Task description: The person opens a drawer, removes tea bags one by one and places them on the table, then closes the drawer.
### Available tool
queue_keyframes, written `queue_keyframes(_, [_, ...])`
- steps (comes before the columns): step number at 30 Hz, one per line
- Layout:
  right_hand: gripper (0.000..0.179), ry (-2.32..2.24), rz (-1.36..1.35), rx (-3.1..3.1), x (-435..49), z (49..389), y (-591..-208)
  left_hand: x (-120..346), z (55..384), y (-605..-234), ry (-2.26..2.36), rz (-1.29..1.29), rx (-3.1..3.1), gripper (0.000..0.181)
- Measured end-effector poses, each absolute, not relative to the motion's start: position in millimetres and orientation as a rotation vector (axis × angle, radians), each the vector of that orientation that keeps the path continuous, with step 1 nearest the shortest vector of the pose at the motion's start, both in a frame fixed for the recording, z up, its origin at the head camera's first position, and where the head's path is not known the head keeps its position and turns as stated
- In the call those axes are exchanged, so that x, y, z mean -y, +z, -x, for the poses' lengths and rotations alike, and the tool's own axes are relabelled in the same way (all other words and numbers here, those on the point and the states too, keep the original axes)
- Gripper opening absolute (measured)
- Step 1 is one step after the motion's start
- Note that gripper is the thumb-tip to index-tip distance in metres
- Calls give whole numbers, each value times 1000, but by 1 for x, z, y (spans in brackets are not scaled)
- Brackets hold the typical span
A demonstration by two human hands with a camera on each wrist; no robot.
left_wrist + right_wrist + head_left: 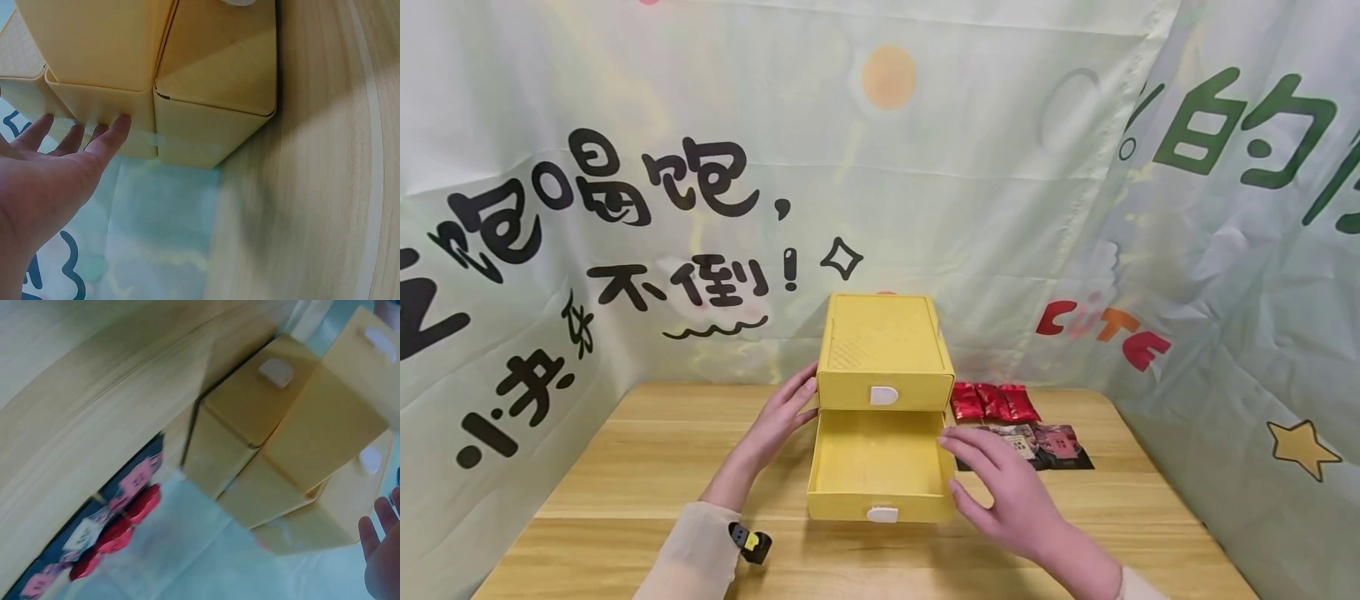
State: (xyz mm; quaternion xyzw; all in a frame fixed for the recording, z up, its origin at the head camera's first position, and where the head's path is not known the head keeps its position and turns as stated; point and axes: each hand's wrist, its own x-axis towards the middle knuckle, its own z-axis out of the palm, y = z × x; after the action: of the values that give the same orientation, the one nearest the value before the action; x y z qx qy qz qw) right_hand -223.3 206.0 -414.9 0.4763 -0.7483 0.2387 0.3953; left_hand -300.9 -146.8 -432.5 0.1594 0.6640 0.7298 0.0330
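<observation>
A yellow drawer box (886, 333) stands on the table, with a middle drawer (880, 507) pulled out and nothing visible inside it. Above it the top drawer (842, 393) is closed; in the right wrist view the bottom drawer (240, 403) is closed too. My left hand (778, 421) lies along the box's left side, its fairly straight fingertips (122, 123) at the side wall. On the other side, my right hand (1007, 487) hovers by the pulled-out drawer's right wall, fingers loosely bent and holding nothing. Whether it touches the wall, I cannot tell.
Red shiny packets (992, 402) lie on the table to the right of the box. In front of them are dark printed packets (1060, 446). A printed curtain (970, 208) hangs behind and at both sides of the wooden table (647, 450).
</observation>
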Motion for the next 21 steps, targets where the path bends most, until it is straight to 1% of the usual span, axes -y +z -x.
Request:
queue_keyframes(14, [31,384,-1392,1771,-169,193,-415,147,301,-433,2245,-473,-2046,63])
queue_keyframes(21, [32,239,-1472,1711,-155,186,-419,147,301,-433,2245,-481,-2047,62])
